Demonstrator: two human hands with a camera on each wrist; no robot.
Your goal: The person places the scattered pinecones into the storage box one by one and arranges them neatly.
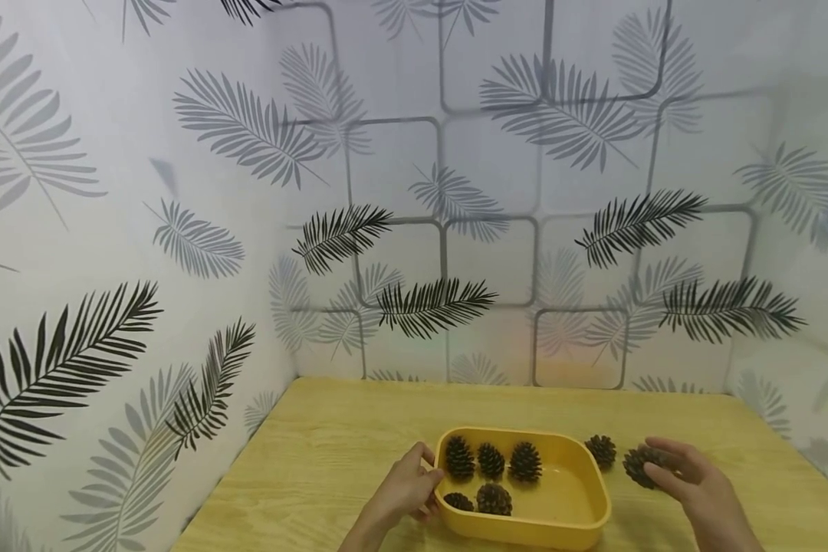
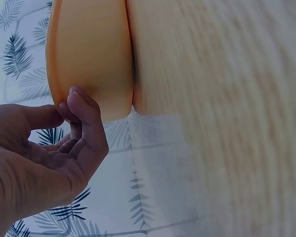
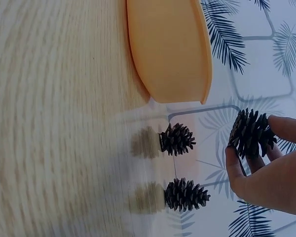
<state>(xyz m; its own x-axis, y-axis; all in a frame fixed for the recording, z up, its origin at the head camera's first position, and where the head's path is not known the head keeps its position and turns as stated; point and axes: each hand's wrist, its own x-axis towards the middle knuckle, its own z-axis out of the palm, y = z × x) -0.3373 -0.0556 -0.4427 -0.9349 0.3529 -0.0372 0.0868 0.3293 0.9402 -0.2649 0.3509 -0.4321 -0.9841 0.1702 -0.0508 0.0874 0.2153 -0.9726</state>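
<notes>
A yellow plastic tray (image 1: pixel 573 491) with rounded corners stands on the table, and several pine cones (image 1: pixel 526 462) lie in its left part. My left hand (image 1: pixel 409 484) is at the tray's left end. In the left wrist view, that hand (image 2: pixel 64 148) pinches the tray's rim between thumb and fingers. To the right of the tray, my right hand (image 1: pixel 700 483) holds a pine cone (image 1: pixel 640 466) above the table, gripped between thumb and fingers (image 3: pixel 249 133). Two more pine cones stand on the table in the right wrist view, one nearer the tray (image 3: pixel 177 139) and one farther off (image 3: pixel 186 194).
The light wood-grain table (image 1: pixel 331 445) runs back to a wall covering (image 1: pixel 490 261) printed with leaves and rounded grey squares. A similar leaf-printed covering (image 1: pixel 110 307) borders the left side. One loose pine cone (image 1: pixel 600 452) stands just past the tray's right end.
</notes>
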